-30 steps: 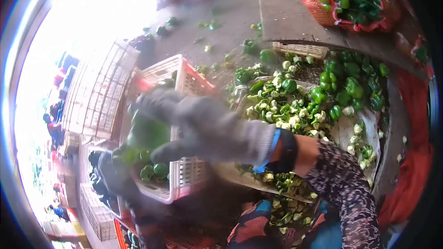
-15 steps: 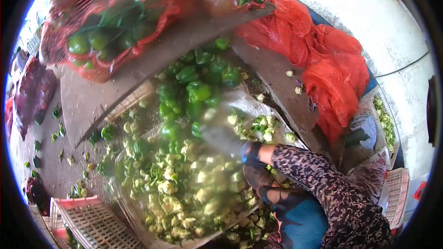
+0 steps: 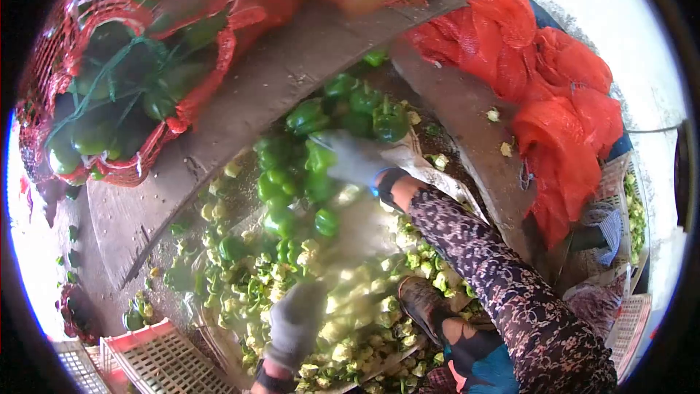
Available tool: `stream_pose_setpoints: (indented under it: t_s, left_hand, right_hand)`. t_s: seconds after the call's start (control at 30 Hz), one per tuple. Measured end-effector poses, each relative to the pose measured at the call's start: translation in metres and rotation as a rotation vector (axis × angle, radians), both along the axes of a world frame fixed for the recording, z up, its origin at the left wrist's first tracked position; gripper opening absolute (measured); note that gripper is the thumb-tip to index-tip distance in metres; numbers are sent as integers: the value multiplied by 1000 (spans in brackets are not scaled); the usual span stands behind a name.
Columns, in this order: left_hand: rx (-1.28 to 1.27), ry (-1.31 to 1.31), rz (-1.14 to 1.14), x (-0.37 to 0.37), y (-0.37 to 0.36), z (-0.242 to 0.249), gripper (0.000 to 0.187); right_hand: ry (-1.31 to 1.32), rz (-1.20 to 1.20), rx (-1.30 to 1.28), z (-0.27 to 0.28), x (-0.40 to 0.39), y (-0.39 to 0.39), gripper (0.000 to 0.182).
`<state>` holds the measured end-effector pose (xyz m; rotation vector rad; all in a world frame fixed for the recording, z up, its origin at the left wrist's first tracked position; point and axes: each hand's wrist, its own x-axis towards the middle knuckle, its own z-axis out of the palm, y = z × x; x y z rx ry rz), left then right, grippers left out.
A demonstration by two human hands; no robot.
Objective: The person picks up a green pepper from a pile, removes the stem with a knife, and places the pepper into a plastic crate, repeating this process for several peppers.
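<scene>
My right hand [image 3: 356, 158], in a grey glove, reaches to the pile of green bell peppers [image 3: 308, 117] in the middle. Its fingers are closed over the top of a green bell pepper [image 3: 319, 164]. Lower down is my left hand [image 3: 297, 321], also in a grey glove, above pale, seedy pepper cores [image 3: 339, 321]. Motion blurs it, and its fingers cannot be made out. One loose green pepper [image 3: 326, 222] lies between the pile and the cores.
A red mesh sack [image 3: 164, 142] of green peppers stands at upper left beside a brown board [image 3: 240, 113]. Red netting [image 3: 561, 124] lies heaped at upper right. A plastic crate [image 3: 164, 357] is at lower left. My shoe [image 3: 423, 310] rests beside the cores.
My right hand has moved up from above the cores to the green peppers. My left hand has come into view at the bottom. The whole view has shifted slightly.
</scene>
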<state>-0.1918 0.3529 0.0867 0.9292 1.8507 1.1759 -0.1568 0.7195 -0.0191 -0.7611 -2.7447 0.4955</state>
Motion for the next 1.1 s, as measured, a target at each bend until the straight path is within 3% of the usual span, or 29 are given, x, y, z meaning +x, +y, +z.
stream_pose_setpoints:
  t_s: [0.03,0.07,0.13,0.2,0.23,0.27,0.33,0.37,0.4,0.47,0.53,0.6,0.7,0.83,0.87,0.9,0.97,1.1]
  left_hand:
    - [35,-152,91,1,5,-8,30]
    - [70,-307,181,3,11,-14,35]
    - [224,-656,468,12,22,-27,56]
    - [196,-641,352,12,33,-18,82]
    - [302,-634,315,15,32,-30,83]
    - [406,-622,278,20,31,-42,84]
    - [404,-664,418,31,20,-37,82]
    - [410,-594,492,39,11,-37,77]
    - [376,-592,501,42,3,-34,76]
    - [344,-520,541,50,-20,-33,77]
    - [316,-444,661,57,-32,-23,82]
    - [358,-541,633,57,-43,-14,84]
    - [391,-534,658,60,-55,-4,85]
    - [362,-453,718,68,-66,6,82]
    - [442,-613,802,64,-78,-25,80]
    - [434,-514,819,66,-73,-8,78]
    - [378,-444,834,66,-74,19,73]
    - [402,-282,867,60,-93,5,69]
  right_hand:
    - [-99,-18,-406,9,0,-3,91]
    - [-104,-4,-406,17,11,-7,91]
    - [-211,-61,-1094,78,42,-47,95]
    - [119,266,-1323,52,65,-91,100]
    - [1,266,-1369,124,73,-117,105]
    - [-28,344,-1270,115,75,-135,104]
    - [180,396,-1202,90,83,-167,100]
    - [172,404,-1273,90,87,-171,84]
    - [275,451,-836,104,86,-179,63]
    - [218,367,-471,116,94,-192,35]
    - [239,431,-692,124,99,-212,22]
    - [52,502,-607,141,103,-233,27]
    - [129,482,-587,131,107,-252,26]
    - [-56,525,-623,137,114,-266,24]
    - [-155,546,-637,138,117,-271,25]
    - [-83,647,-348,122,133,-278,24]
    - [-147,606,-426,117,138,-280,25]
    - [-282,554,-464,139,136,-278,28]
